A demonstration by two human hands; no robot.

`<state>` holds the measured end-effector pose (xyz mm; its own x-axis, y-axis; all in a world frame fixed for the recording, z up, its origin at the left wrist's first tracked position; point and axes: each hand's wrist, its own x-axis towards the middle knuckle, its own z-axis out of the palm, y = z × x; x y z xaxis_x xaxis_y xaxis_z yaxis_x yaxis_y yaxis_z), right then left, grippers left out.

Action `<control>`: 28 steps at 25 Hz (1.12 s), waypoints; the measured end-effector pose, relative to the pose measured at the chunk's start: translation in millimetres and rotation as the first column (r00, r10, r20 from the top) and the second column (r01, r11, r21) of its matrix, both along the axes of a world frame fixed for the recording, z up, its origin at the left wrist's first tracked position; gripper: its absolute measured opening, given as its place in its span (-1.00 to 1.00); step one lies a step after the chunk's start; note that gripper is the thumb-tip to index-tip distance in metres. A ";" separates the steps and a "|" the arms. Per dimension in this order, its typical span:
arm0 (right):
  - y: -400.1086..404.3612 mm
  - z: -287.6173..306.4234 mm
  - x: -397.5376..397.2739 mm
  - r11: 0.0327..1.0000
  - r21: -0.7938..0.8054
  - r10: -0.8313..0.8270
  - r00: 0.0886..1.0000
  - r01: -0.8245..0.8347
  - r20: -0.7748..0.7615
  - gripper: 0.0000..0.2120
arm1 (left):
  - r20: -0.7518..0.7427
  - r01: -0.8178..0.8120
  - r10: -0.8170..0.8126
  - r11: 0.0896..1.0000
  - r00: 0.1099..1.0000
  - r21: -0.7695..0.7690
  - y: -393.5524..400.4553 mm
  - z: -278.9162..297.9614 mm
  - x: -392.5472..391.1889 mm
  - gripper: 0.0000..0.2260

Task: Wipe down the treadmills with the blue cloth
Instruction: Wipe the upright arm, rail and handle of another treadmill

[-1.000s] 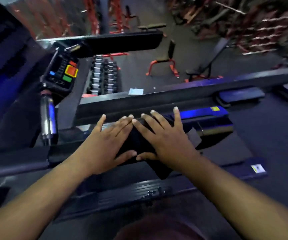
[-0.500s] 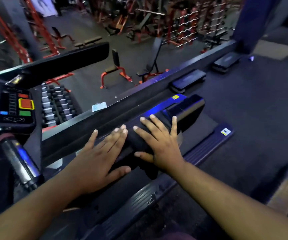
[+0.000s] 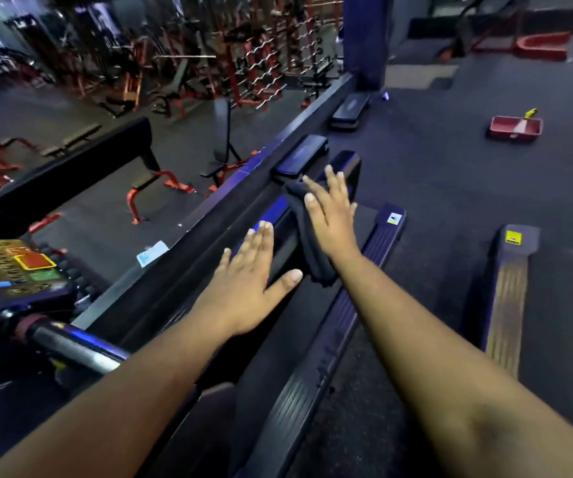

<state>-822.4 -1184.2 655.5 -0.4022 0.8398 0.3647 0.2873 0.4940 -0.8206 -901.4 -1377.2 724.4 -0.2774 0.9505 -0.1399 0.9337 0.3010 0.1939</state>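
Observation:
A dark, folded cloth (image 3: 307, 232) lies draped over the treadmill's side rail (image 3: 278, 250). My right hand (image 3: 330, 212) presses flat on its far part, fingers straight and spread. My left hand (image 3: 250, 281) rests flat on the rail just nearer to me, fingers straight, thumb out toward the cloth's lower end. The treadmill's foot rail (image 3: 357, 298) and belt run along below my right arm. Its console (image 3: 19, 270) with a red and a green button sits at the left, above a chrome handlebar (image 3: 74, 343).
A second treadmill's side strip (image 3: 506, 298) with a yellow sticker lies to the right. Step platforms (image 3: 302, 155) sit along the ledge ahead. A red tray (image 3: 515, 129) lies on the floor far right. Benches and weight racks fill the lower gym floor beyond the ledge.
My right hand has slid the cloth farther along the rail, away from me. The left hand has stayed behind, so the hands are now apart. The view has swung to the right.

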 end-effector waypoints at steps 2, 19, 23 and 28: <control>-25.6 -3.1 -10.5 0.981 -0.193 -0.072 0.974 0.030 -0.214 -0.43 | 0.011 -0.010 0.010 1.000 1.000 0.000 1.0 -0.4 -0.1 -0.18; -115.8 -36.5 -2.3 0.957 -0.260 0.022 0.921 -0.132 -0.389 -0.34 | -0.042 -0.007 0.007 1.000 0.999 0.005 1.3 -2.3 0.9 -0.10; -105.7 -32.8 -4.5 0.966 -0.228 0.034 0.929 -0.125 -0.369 -0.42 | -0.064 0.000 0.001 1.000 0.998 0.011 1.5 -4.0 -1.0 -0.08; 17.1 7.6 -12.6 0.991 -0.125 -0.079 0.980 0.056 -0.185 -0.55 | -0.110 -0.009 0.006 1.000 0.994 -0.023 3.4 -4.8 0.1 -0.12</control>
<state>-835.1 -1167.2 663.0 -0.2761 0.9044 0.3253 0.1506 0.3750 -0.9147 -901.3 -1373.8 719.6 -0.2991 0.9453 -0.1304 0.9467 0.3111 0.0833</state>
